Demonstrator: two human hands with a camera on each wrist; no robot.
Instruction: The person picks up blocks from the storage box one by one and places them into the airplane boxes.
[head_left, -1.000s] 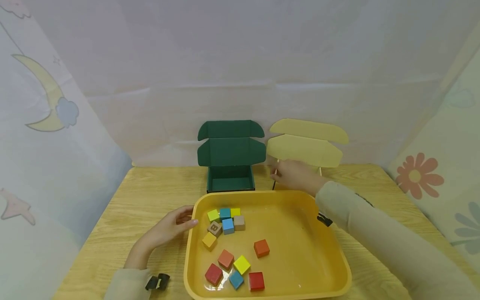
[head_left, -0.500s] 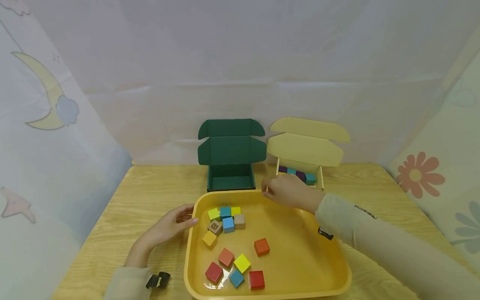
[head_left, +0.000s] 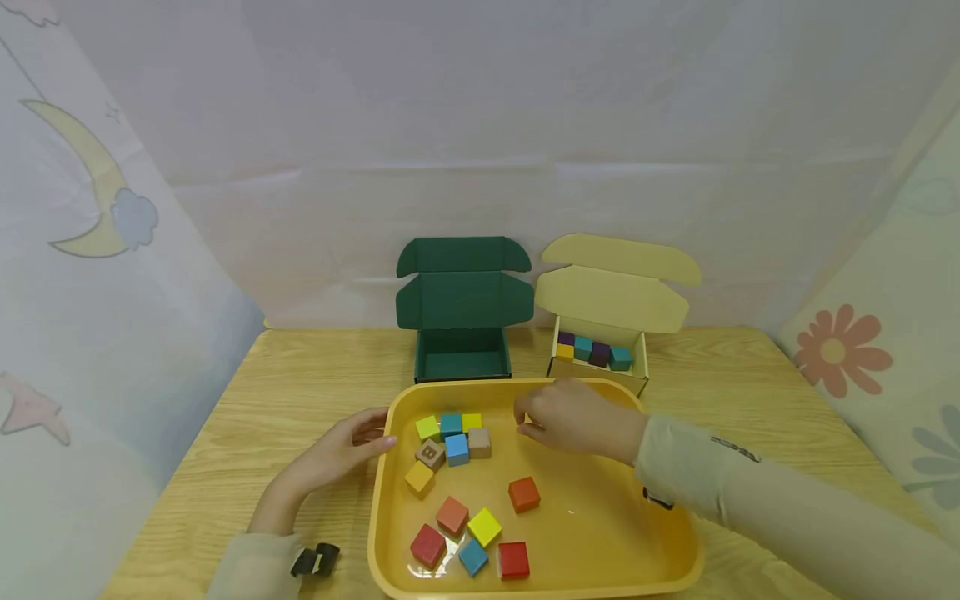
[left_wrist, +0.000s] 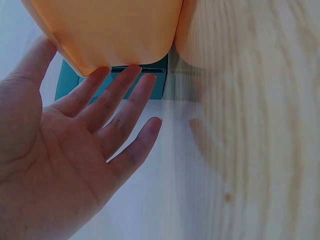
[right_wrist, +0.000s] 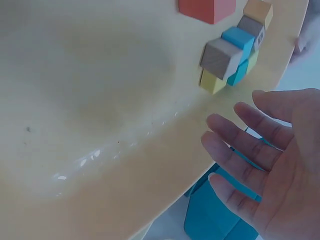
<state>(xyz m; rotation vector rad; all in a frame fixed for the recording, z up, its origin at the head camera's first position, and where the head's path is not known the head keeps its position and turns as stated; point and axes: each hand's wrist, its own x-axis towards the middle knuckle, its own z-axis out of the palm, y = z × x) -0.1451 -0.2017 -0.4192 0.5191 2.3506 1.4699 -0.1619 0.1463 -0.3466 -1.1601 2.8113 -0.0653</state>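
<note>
A yellow tray [head_left: 600, 533] holds several coloured wooden blocks, mostly in its left half. My left hand [head_left: 341, 454] rests at the tray's left wall; in the left wrist view its relaxed fingers [left_wrist: 107, 102] reach the outer wall, with the thumb up by the rim. Over the far part of the tray hovers my right hand [head_left: 573, 417], holding nothing. Its fingers [right_wrist: 245, 145] are loosely spread in the right wrist view. To its left sit a plain wood block [head_left: 478, 443], a light blue block [head_left: 457, 450] and a letter block [head_left: 431, 455]. An orange-red block [head_left: 524, 494] lies nearer the front.
Behind the tray stands a dark green box [head_left: 462, 354] with its lid raised. Beside it, a cream box [head_left: 611, 300], also lid up, contains purple, teal and yellow-orange blocks. Both stand on the wooden table [head_left: 315, 367], before a pale cloth backdrop [head_left: 480, 125].
My right hand has come back from the cream box to above the tray, uncovering the blocks in that box. The left hand has stayed at the tray's wall.
</note>
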